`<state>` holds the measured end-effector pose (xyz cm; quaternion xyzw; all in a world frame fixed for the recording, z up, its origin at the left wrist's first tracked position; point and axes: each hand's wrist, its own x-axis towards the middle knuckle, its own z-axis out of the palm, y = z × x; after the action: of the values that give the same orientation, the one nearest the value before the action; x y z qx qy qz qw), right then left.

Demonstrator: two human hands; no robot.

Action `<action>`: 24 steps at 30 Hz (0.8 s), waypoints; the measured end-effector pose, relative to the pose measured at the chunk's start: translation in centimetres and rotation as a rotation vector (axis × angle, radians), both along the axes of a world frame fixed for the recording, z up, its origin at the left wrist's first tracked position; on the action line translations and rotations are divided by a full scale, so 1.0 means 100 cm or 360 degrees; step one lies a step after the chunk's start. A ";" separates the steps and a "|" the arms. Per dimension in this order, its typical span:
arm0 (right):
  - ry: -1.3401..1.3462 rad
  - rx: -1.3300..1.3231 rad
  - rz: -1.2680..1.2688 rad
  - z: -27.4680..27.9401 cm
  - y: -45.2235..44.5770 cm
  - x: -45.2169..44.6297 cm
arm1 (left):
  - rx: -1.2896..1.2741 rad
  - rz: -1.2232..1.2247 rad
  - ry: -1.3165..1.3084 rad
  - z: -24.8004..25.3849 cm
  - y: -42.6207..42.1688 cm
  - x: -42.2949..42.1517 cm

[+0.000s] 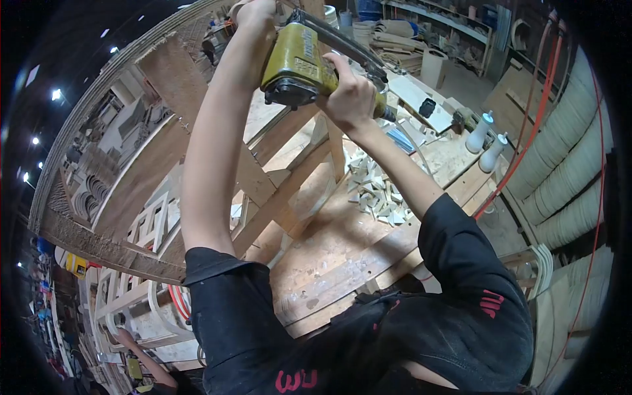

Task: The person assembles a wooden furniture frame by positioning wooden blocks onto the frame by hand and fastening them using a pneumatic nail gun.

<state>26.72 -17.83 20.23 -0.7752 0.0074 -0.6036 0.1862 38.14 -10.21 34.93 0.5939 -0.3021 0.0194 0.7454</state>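
Right hand (352,95) clamped round squat yellow nail gun (299,62), left hand (255,12) by curved plywood (125,59), grip unclear

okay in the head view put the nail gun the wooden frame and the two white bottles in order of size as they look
1. Wooden frame
2. Nail gun
3. Left bottle and right bottle: too alike to rank

Nail gun (296,69): one unit. Person's own hands: two, left hand (254,13) and right hand (352,97). Co-worker's hand (124,338): one visible. Large wooden frame (141,172): one. White bottles (475,137) with blue caps: two. Red hoses (553,72): at least two. Loose wood blocks (380,191): dozens; overlap prevents an exact count.
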 end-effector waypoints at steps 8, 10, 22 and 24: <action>-0.0254 -0.0156 0.0064 -0.013 -0.012 0.011 | 0.0070 -0.0015 -0.0001 0.000 -0.003 0.006; -0.0291 -0.0203 0.0048 -0.012 -0.013 0.013 | 0.0096 -0.0011 -0.0005 0.000 -0.002 0.006; -0.0433 -0.0383 0.0069 -0.010 -0.015 0.023 | 0.0093 -0.0182 -0.0144 -0.013 0.020 0.013; -0.0399 -0.0360 0.0086 -0.014 -0.015 0.015 | 0.0399 0.0031 -0.0267 -0.017 0.019 0.014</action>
<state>28.20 -19.29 18.81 -0.7098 -0.1047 -0.6873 0.1134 39.55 -8.26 33.25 0.6817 -0.3576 0.0381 0.6372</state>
